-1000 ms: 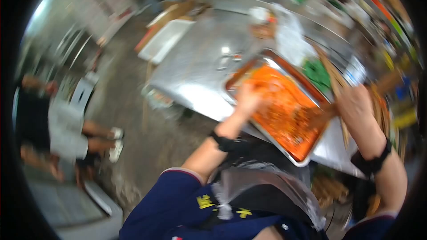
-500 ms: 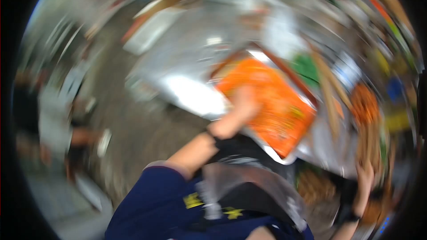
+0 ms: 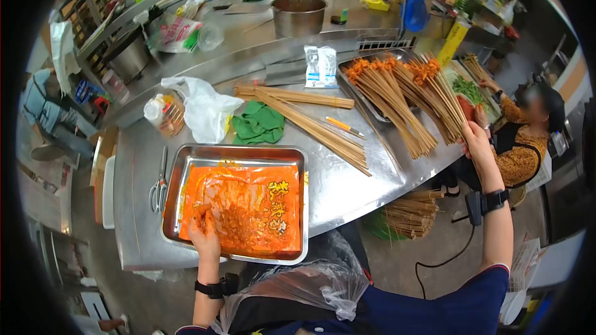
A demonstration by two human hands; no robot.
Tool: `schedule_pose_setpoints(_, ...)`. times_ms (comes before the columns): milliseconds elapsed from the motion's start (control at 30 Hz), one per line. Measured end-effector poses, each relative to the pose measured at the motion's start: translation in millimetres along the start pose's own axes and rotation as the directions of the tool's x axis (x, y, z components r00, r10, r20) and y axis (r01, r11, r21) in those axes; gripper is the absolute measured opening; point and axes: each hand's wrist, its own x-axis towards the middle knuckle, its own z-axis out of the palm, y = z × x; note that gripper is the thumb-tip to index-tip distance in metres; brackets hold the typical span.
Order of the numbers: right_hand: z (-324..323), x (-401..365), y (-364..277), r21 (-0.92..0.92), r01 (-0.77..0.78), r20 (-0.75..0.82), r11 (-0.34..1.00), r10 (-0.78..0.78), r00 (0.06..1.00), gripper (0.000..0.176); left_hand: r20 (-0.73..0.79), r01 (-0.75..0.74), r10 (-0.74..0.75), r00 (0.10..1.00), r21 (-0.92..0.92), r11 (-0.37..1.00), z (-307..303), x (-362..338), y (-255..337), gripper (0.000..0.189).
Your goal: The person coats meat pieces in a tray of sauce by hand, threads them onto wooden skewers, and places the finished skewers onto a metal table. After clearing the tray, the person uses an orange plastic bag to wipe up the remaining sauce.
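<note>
My left hand [image 3: 203,236] is over the near left of a steel tray [image 3: 302,205], fingers curled together and stained orange. Whether they pinch a piece of food is too small to tell. Beneath them lies an orange printed plastic packet [image 3: 282,211] with sauce-coated, reddish food pieces [image 3: 239,214] on it. Out to the right, my right hand [image 3: 479,142] is closed round the lower ends of a bundle of bamboo skewers [image 3: 448,100], whose far tips carry orange-coated food. More loaded skewers [image 3: 397,111] rest beside it on a second steel tray [image 3: 349,84].
Bare skewers [image 3: 320,130], a green cloth [image 3: 259,122], a pen [image 3: 344,126] and a white plastic bag [image 3: 208,108] lie on the steel table [image 3: 347,192]. Scissors [image 3: 159,186] are left of the tray. A co-worker [image 3: 528,133] stands at the right; another person [image 3: 53,105] is far left.
The view has swung and sharpened, so the packet tray now appears further left. My right hand shows higher in view with the skewers. My left hand remains over the packet.
</note>
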Motion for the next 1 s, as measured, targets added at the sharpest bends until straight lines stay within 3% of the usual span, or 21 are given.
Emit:
schedule_pose_setpoints(33,9,21,6,-0.072,0.108,0.036,0.992,-0.106,0.994,0.03,-0.015,0.019,-0.019,1.0,0.02,1.0,-1,-2,0,0.014)
schedule_pose_setpoints(100,32,56,-2,-0.188,0.152,0.039,0.97,-0.147,0.988,0.031,-0.016,-0.061,0.065,0.998,0.179,0.982,-5,4,5,0.015)
schedule_pose_setpoints(167,63,83,-13,-0.19,0.218,-0.026,0.957,-0.227,0.974,0.032,-0.026,0.176,-0.177,0.984,-0.037,0.984,4,6,39,0.018)
schedule_pose_setpoints(233,86,205,64,0.1,0.219,0.248,0.971,-0.238,0.939,0.034,-0.022,0.058,-0.055,0.998,0.234,0.97,-5,5,32,0.023)
schedule_pose_setpoints(267,105,189,38,-0.167,0.326,0.294,0.93,-0.269,0.917,0.038,-0.049,-0.025,0.048,0.998,0.391,0.92,-8,3,34,0.02)
schedule_pose_setpoints(300,111,177,24,-0.583,0.36,0.271,0.729,-0.243,0.931,0.043,-0.096,0.117,-0.097,0.991,0.238,0.964,-4,4,49,0.017)
schedule_pose_setpoints(333,116,164,13,-0.681,0.386,0.276,0.622,-0.271,0.922,0.046,-0.058,-0.015,0.029,0.998,0.238,0.971,-7,7,43,0.017)
schedule_pose_setpoints(367,118,156,7,-0.772,0.396,0.281,0.498,-0.291,0.915,0.049,-0.081,-0.004,0.026,0.996,0.262,0.965,-10,13,38,0.017)
schedule_pose_setpoints(433,108,148,5,-0.719,0.465,0.328,0.517,-0.338,0.882,0.05,-0.074,0.2,-0.199,0.977,0.003,0.98,-13,12,29,0.017)
schedule_pose_setpoints(467,100,145,6,-0.613,0.51,0.339,0.603,-0.382,0.86,0.048,-0.089,0.212,-0.21,0.974,0.011,0.977,-17,15,30,0.017)
schedule_pose_setpoints(533,90,140,18,-0.294,0.576,0.302,0.763,-0.498,0.813,0.042,0.199,0.299,-0.312,0.929,0.094,0.95,-22,25,38,0.02)
schedule_pose_setpoints(567,91,118,11,-0.287,0.576,0.304,0.765,-0.498,0.812,0.042,0.195,0.298,-0.313,0.93,0.1,0.949,-18,27,34,0.02)
schedule_pose_setpoints(633,98,35,-18,0.055,0.526,0.339,0.849,-0.511,0.79,0.037,0.534,0.439,-0.308,0.788,-0.135,0.888,-2,29,22,0.028)
schedule_pose_setpoints(667,105,9,-17,0.102,0.439,0.404,0.893,-0.44,0.802,0.034,0.537,0.439,-0.308,0.785,-0.132,0.889,5,28,22,0.028)
schedule_pose_setpoints(700,117,-16,-12,0.143,0.348,0.473,0.927,-0.373,0.799,0.03,0.622,0.166,-0.294,0.726,0.256,0.952,11,25,23,0.031)
schedule_pose_setpoints(733,131,-47,-10,0.162,0.317,0.51,0.934,-0.354,0.784,0.027,0.685,-0.185,-0.327,0.651,0.561,0.807,11,24,25,0.035)
schedule_pose_setpoints(767,145,-73,-4,0.183,0.281,0.544,0.942,-0.335,0.77,0.024,0.726,-0.193,-0.282,0.627,0.496,0.847,9,19,32,0.04)
schedule_pose_setpoints(833,171,-97,26,0.133,0.325,0.543,0.936,-0.344,0.766,0.02,0.765,-0.462,-0.312,0.564,0.605,0.648,8,3,45,0.036)
schedule_pose_setpoints(867,181,-107,34,0.168,0.267,0.548,0.949,-0.315,0.775,0.02,0.763,-0.466,-0.311,0.566,0.608,0.643,7,0,42,0.036)
schedule_pose_setpoints(933,196,-117,44,0.23,0.168,0.544,0.958,-0.27,0.794,0.019,0.867,-0.553,-0.299,0.398,0.486,0.677,6,-4,32,0.032)
schedule_pose_setpoints(1000,207,-120,49,0.284,0.109,0.524,0.953,-0.25,0.815,0.019,0.865,-0.548,-0.327,0.381,0.496,0.673,5,2,24,0.031)
